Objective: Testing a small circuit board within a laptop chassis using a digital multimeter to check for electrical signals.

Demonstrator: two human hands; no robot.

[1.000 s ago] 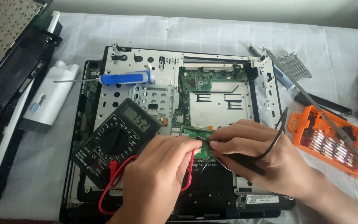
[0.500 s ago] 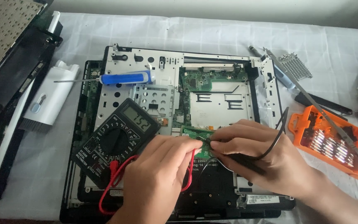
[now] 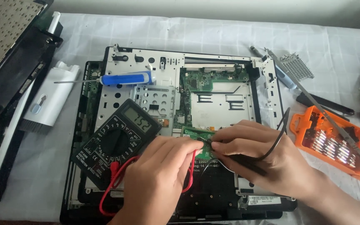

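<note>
On the small green circuit board (image 3: 196, 134) at the middle of the opened device, my left hand (image 3: 163, 175) pinches the red probe lead (image 3: 117, 175) and my right hand (image 3: 255, 150) clamps the black probe (image 3: 246, 160). Just left lies the black multimeter (image 3: 117, 139); an orange bit case (image 3: 330, 141) sits on the tabletop (image 3: 213, 35).

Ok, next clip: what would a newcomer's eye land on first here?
Two hands meet at the centre: the left hand and right hand press probe tips onto a small green circuit board inside an opened metal chassis. A black multimeter lies left of them, and an orange bit case sits at the right.
</note>
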